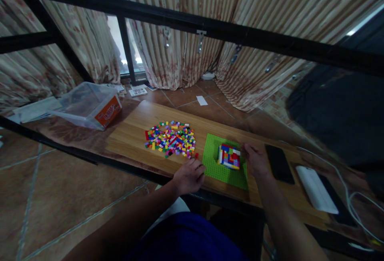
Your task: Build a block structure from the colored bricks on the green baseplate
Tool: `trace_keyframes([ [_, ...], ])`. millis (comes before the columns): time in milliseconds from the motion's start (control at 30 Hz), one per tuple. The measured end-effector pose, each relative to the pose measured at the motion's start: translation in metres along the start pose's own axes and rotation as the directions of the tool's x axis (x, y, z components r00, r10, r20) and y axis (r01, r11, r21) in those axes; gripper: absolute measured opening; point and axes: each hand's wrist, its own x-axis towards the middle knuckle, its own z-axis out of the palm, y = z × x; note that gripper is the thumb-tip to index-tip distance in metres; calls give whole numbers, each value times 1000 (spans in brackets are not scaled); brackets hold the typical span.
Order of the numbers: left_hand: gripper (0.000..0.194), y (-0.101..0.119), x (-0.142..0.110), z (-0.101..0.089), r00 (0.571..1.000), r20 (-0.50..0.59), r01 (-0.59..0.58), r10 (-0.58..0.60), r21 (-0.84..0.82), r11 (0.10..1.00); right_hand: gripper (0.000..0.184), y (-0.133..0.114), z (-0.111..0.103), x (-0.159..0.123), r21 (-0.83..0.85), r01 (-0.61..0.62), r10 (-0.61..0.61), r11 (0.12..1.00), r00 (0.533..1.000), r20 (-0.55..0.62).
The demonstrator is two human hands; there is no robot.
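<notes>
1. The brick build (229, 157) stands on the green baseplate (225, 181), a little toward the right of its middle, with studded green showing around it.
2. It is low and blocky, roughly four-sided, its top a close patchwork of short and long pieces.
3. Red and blue dominate that top, mixed with orange, yellow, white and a patch of green (the smallest pieces blur together, so I cannot count them).
4. Along its left side runs a pale, whitish wall; yellow shows at the lower corners.
5. The right hand (255, 160) is at the baseplate's right edge, fingers bent and drawn in toward the build; whether they pinch a brick or touch the build, I cannot tell.
6. The left hand (189, 176) is loosely curled at the near edge of the wooden tabletop (132, 137), beside the baseplate; its fingers hide whatever may be inside.
7. Just beyond it lies a spread of loose bricks (172, 140) in many colours, left of the baseplate.
</notes>
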Motion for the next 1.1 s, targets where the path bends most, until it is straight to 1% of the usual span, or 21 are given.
trace_keyframes([
  [33, 18, 0, -1, 1, 1000, -5, -2, 2, 6, 1000, 28, -3, -2, -2, -19, 41, -42, 999, 998, -48],
  [67, 18, 1, -1, 1, 1000, -9, -8, 8, 13, 1000, 27, -7, -3, -6, -72, 90, -95, 993, 993, -63],
  [100, 19, 1, -2, 1, 1000, -11, -18, 18, 19, 1000, 26, -12, -3, -11, -141, 142, -150, 980, 987, -50],
  [133, 20, 1, -3, 2, 999, -13, -32, 32, 24, 999, 25, -17, -1, -17, -217, 198, -204, 956, 979, -5],
  [167, 20, 1, -4, 2, 999, -14, -47, 48, 29, 998, 25, -23, 3, -25, -289, 252, -236, 923, 968, 91],
  [233, 22, 1, -5, 2, 997, -18, -69, 70, 35, 997, 24, -33, 15, -42, -319, 297, -231, 900, 945, 230],
  [267, 22, 0, -5, 2, 997, -20, -77, 77, 37, 996, 23, -36, 24, -50, -327, 321, -223, 889, 927, 303],
  [333, 22, -1, -6, 2, 996, -16, -91, 92, 35, 995, 21, -38, 42, -66, -342, 388, -216, 856, 869, 444],
  [400, 21, -2, -7, 2, 994, -4, -109, 109, 31, 994, 22, -36, 60, -78, -363, 503, -225, 785, 776, 589],
  [467, 20, -2, -8, 2, 993, 4, -120, 120, 39, 992, 24, -33, 76, -85, -378, 591, -214, 713, 696, 685],
  [500, 20, -3, -8, 3, 993, 5, -120, 120, 47, 992, 24, -31, 83, -87, -390, 617, -200, 683, 673, 712],
  [533, 19, -3, -8, 3, 993, 5, -119, 119, 55, 991, 24, -29, 89, -89, -409, 632, -179, 658, 660, 730],
  [567, 19, -4, -8, 4, 993, 2, -118, 119, 61, 991, 23, -28, 95, -90, -433, 638, -155, 636, 656, 739],
  [633, 19, -4, -7, 5, 992, -6, -123, 124, 63, 990, 21, -27, 104, -91, -489, 632, -112, 602, 673, 731],
  [800, 17, -4, -6, 5, 990, -16, -138, 139, 61, 989, 14, -23, 119, -94, -615, 568, -26, 547, 746, 666],
  [900, 16, -3, -6, 5, 992, -20, -123, 124, 63, 990, 13, -21, 124, -96, -664, 537, -7, 521, 780, 625],
  [1000, 17, -2, -6, 5, 993, -30, -108, 110, 62, 992, 14, -20, 126, -96, -680, 525, 2, 512, 791, 612],
  [1100, 17, -1, -6, 4, 993, -40, -105, 107, 58, 993, 14, -20, 126, -96, -682, 527, 13, 506, 787, 617],
])
